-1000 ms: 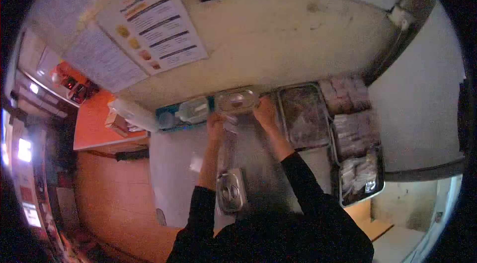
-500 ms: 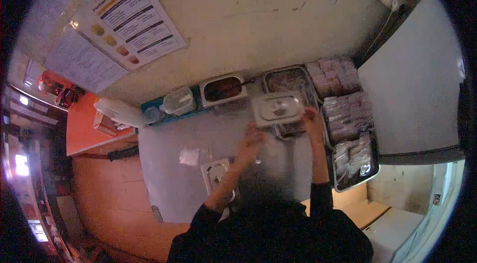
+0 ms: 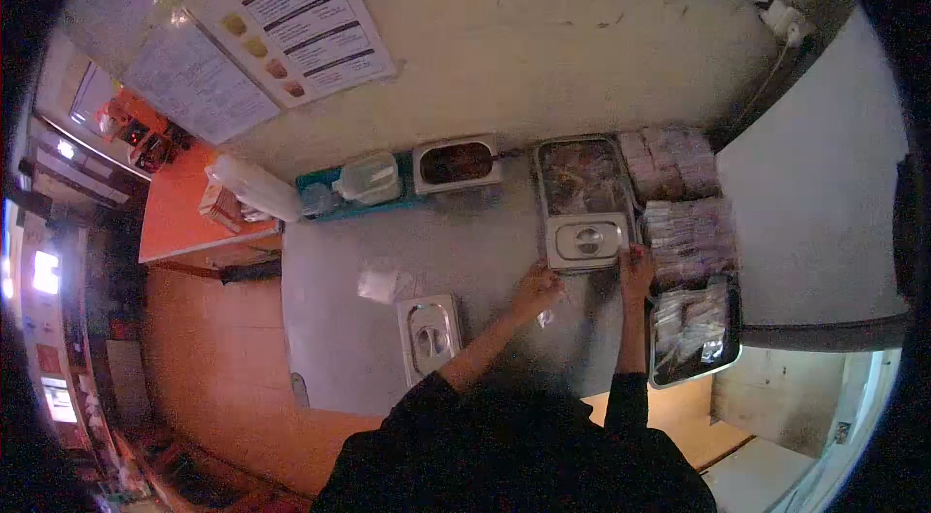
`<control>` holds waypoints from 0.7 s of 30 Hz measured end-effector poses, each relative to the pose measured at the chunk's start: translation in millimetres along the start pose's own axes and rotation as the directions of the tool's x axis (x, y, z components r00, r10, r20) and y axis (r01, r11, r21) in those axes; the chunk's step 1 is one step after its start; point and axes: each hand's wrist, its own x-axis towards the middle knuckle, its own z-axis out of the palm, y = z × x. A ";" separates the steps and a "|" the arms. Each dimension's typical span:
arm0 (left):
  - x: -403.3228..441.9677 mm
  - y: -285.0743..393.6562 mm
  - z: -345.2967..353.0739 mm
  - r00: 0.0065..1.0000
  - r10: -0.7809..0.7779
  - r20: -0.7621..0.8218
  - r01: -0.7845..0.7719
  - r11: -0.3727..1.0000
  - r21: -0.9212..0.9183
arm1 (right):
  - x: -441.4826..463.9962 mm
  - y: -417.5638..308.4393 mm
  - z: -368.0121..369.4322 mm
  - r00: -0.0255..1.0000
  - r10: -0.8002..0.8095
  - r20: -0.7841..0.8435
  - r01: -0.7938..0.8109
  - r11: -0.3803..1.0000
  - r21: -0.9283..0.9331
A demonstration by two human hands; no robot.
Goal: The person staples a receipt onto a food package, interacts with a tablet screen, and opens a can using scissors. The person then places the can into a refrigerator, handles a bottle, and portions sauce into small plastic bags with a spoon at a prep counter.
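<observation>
A rectangular steel pan lid (image 3: 587,241), with a recessed handle in its middle, lies over the near end of a steel tray (image 3: 544,185) of dark, unclear contents. My left hand (image 3: 538,290) is closed at the lid's near left corner. At its near right corner my right hand (image 3: 636,272) has its fingers curled round the edge. A second steel lid (image 3: 430,334) rests on the grey worktop (image 3: 485,232), left of my left forearm. Beside that lid is a small whitish packet (image 3: 378,285).
Stacks of clear packets (image 3: 690,240) line the right side, some in a dark-rimmed tray (image 3: 739,343). Along the wall stand a steel pan of dark red food (image 3: 456,164) and a clear tub (image 3: 370,179) on a teal tray (image 3: 335,208). A white door-like panel (image 3: 815,193) rises at right.
The steel lid has come nearer and lower with both hands, uncovering more of the tray's far part. My view has shifted slightly, so the surroundings sit further right.
</observation>
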 end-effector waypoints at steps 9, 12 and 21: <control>-1.6 76.6 -56.7 0.930 -0.302 -0.207 0.272 0.948 -0.162 | -71.4 -161.7 13.8 0.785 -0.260 0.562 0.256 0.963 0.088; 0.1 98.1 -84.3 0.982 -0.153 -0.112 0.163 0.983 0.084 | -81.9 -193.7 -0.5 0.799 -0.218 0.560 0.088 0.964 0.250; -14.3 151.3 -107.5 0.978 0.120 -0.170 -0.050 0.929 0.367 | -97.5 -208.2 -18.8 0.646 -0.269 0.714 0.020 0.942 0.336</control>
